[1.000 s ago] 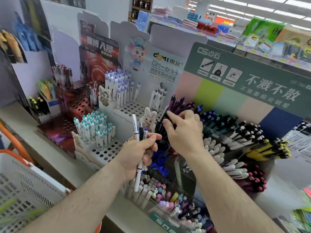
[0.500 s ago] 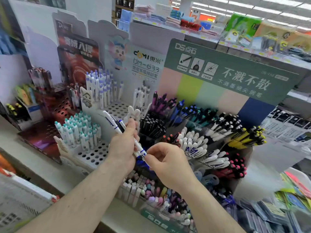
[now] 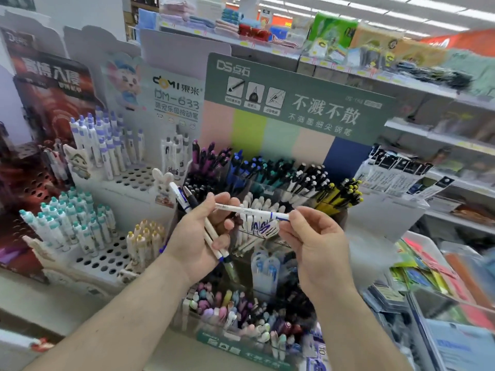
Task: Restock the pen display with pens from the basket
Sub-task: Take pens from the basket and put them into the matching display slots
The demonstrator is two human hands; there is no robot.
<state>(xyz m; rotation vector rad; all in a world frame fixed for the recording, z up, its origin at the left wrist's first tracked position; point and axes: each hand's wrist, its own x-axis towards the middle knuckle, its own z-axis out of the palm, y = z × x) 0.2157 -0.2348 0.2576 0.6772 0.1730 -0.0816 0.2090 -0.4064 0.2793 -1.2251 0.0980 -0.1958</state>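
The left hand point(image 3: 199, 234) grips a small bunch of pens point(image 3: 187, 203), their tops sticking up past the thumb. The right hand point(image 3: 312, 236) pinches one end of a white pen point(image 3: 249, 210) that lies level between both hands; the left fingertips touch its other end. Behind them stands the pen display point(image 3: 267, 178), its tiered bins crowded with pens

A stationery aisle in a shop. A tiered pen display point(image 3: 281, 178) at 12 o'clock has a green printed header point(image 3: 294, 103); white peg-hole racks point(image 3: 107, 183) of pens stand at 10 o'clock. Stocked shelves point(image 3: 442, 135) at 2 o'clock carry price strips, with ceiling strip lights point(image 3: 401, 12) overhead.
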